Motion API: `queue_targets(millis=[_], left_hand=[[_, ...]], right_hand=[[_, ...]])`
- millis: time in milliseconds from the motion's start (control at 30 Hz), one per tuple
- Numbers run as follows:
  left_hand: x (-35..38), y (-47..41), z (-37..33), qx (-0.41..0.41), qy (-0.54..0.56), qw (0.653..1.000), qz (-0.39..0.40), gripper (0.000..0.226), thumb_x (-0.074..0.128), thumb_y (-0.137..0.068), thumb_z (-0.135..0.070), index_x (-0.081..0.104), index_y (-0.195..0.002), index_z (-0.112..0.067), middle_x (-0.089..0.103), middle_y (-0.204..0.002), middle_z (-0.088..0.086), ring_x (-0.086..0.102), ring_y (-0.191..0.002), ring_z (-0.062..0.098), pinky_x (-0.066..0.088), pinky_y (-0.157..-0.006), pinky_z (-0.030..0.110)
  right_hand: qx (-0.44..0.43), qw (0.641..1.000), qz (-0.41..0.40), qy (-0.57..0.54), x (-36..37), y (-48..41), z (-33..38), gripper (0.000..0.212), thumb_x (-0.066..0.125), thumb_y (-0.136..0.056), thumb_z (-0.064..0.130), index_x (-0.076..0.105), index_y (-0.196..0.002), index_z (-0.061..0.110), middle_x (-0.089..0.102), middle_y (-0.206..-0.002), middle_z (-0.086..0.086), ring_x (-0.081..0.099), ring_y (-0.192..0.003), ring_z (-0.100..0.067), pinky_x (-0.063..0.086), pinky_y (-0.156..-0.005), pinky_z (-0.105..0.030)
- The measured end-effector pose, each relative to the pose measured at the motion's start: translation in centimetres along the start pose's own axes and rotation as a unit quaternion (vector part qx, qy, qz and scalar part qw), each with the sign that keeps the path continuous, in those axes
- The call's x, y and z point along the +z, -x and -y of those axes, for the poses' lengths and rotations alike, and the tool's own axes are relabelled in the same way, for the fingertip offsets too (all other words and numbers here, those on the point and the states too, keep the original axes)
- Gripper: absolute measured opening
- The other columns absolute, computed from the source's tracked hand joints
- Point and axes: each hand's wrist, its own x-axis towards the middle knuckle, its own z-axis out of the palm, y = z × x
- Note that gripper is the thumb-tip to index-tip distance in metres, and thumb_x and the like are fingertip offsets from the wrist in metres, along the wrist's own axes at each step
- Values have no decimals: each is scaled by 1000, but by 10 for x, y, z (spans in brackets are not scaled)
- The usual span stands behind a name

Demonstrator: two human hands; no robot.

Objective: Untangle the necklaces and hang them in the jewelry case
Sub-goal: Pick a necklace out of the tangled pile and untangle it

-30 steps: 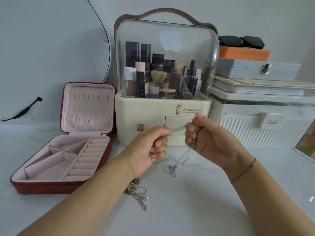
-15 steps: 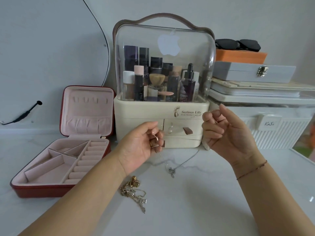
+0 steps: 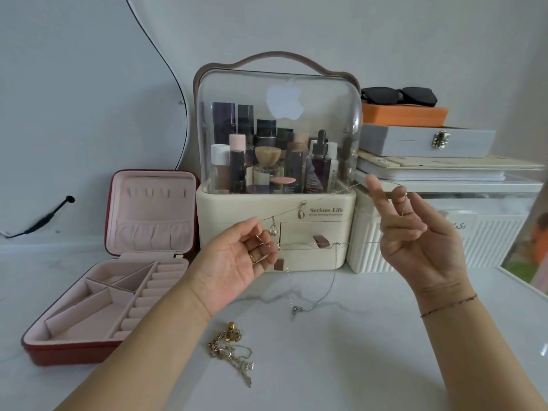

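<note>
A thin silver necklace (image 3: 308,203) is stretched in the air between my hands, with a small pendant hanging near the left end. My left hand (image 3: 237,262) pinches one part of the chain, palm up. My right hand (image 3: 415,232) is raised to the right and has the chain looped over its curled fingers. A loose length of the chain (image 3: 320,298) droops to the white table, ending at a clasp. A tangled heap of gold necklaces (image 3: 231,348) lies on the table near my left forearm. The red jewelry case (image 3: 68,348) stands open at the left, its pink lid hooks (image 3: 157,192) bare.
A cream cosmetics organizer (image 3: 275,229) with a clear dome stands behind my hands. White ribbed boxes (image 3: 489,241), a grey latched box, an orange box and sunglasses (image 3: 398,96) are stacked at the right. A mirror edge (image 3: 178,93) curves at the back left.
My hands have moved apart and opened outward, the right one rising to the right. The silver chain has gone from a slack bunch to two taut strands between them.
</note>
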Motion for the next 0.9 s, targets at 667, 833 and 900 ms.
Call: queue_targets(millis=[667,833,900], left_hand=[[3,5,1,-14,-69,993,92,11,42,-95,-18,50,-90,-13,63,-114,20,66,-91,34,58,-80,44],[3,5,2,20,-145,988,53,9,46,-94,-12,53,-92,-6,62,-90,13,60,-68,20,56,-61,29],[2,4,2,30,-147,987,54,9,51,-89,-11,56,-91,-4,62,-87,14,61,-71,20,57,-64,30]], right_hand=[[15,998,60,32,2,2,1,25,42,-101,18,48,-122,4,30,-155,-16,60,-78,-20,56,-76,-31],[-2,958,-110,265,6,2,-6,37,87,-64,28,60,-87,15,66,-103,-6,49,-56,-7,51,-53,-20],[36,925,-151,346,10,-1,-16,29,80,-69,29,60,-82,13,60,-85,-4,49,-56,-9,49,-53,-22]])
